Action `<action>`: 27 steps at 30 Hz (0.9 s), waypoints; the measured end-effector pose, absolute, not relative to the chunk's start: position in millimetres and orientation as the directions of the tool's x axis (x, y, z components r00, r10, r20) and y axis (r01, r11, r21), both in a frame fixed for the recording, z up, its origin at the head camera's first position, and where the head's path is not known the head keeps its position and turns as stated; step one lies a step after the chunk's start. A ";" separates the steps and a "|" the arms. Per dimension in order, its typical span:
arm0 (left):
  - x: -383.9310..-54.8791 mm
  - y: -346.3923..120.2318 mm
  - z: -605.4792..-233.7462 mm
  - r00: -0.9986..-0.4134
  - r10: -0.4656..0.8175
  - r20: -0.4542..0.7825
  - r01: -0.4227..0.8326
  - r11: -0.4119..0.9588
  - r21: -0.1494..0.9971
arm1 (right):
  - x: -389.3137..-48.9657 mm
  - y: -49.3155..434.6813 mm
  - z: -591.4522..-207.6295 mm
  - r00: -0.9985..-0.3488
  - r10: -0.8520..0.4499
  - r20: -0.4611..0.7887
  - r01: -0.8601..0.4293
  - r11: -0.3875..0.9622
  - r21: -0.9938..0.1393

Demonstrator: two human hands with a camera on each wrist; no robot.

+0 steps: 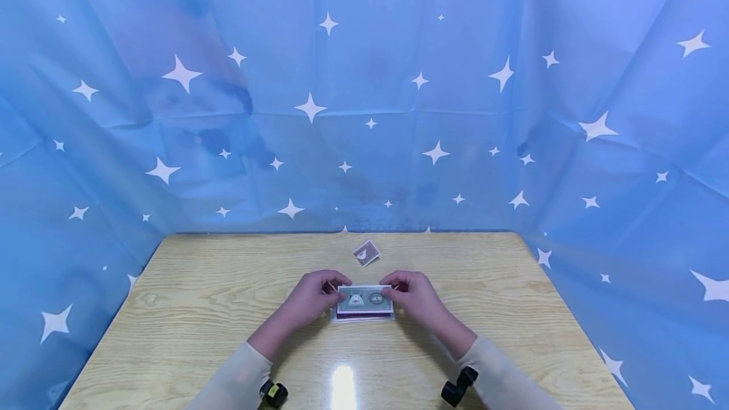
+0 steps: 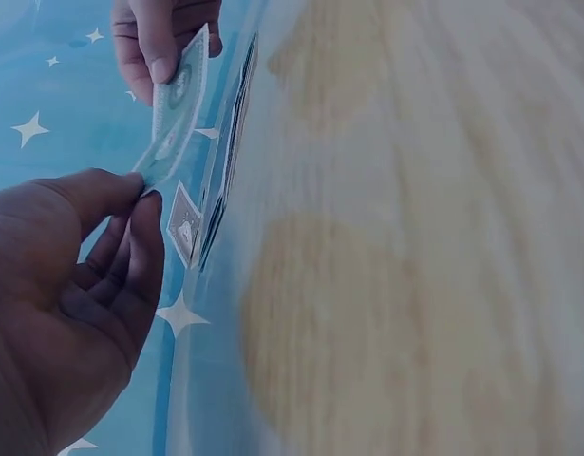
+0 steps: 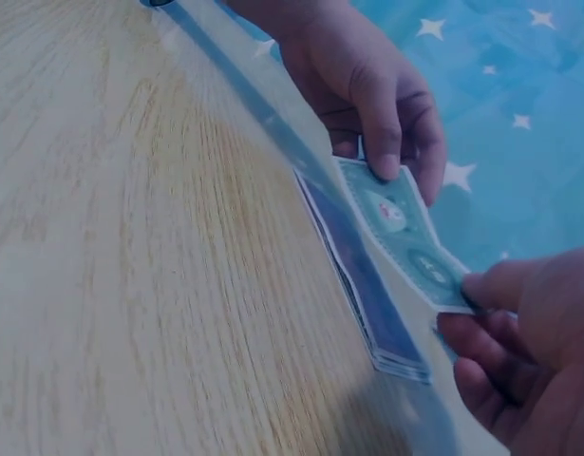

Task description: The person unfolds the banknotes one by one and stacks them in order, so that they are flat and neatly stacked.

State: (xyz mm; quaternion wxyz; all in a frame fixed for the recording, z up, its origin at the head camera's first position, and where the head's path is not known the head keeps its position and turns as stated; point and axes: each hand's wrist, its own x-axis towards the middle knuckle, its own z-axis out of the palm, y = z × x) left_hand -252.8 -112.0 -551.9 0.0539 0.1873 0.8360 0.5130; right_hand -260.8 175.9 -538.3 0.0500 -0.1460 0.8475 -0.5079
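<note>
A green play-money banknote (image 1: 366, 299) with a white border and a small cartoon figure is stretched between two hands. My left hand (image 1: 314, 298) pinches its left end between thumb and fingers. The right end is pinched the same way by my right hand (image 1: 417, 299). In the right wrist view the note bends slightly near the right thumb. Just under it, a stack of purple-topped notes (image 3: 367, 285) lies on the table, apart from the raised note. The head view shows only the stack's near edge, the rest hidden behind the green note.
Farther back on the wooden table (image 1: 216, 296) lies a small, angled brownish-grey paper piece (image 1: 367, 253) with a white border. A blue curtain with white stars (image 1: 364, 81) stands behind the table and along both sides. Black bands with devices sit on both wrists.
</note>
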 end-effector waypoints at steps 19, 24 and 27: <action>-253.7 -106.7 -550.1 -0.924 0.381 0.026 0.254 0.562 0.787 | -259.6 174.1 -549.4 -0.939 -0.332 0.093 -0.265 0.525 -0.809; -253.8 -104.4 -548.2 -0.926 0.376 0.020 0.254 0.584 0.771 | -261.2 174.0 -550.1 -0.934 -0.338 0.117 -0.293 0.534 -0.793; -254.4 -102.9 -547.6 -0.925 0.379 0.017 0.260 0.600 0.757 | -261.5 173.7 -550.4 -0.933 -0.339 0.122 -0.301 0.545 -0.783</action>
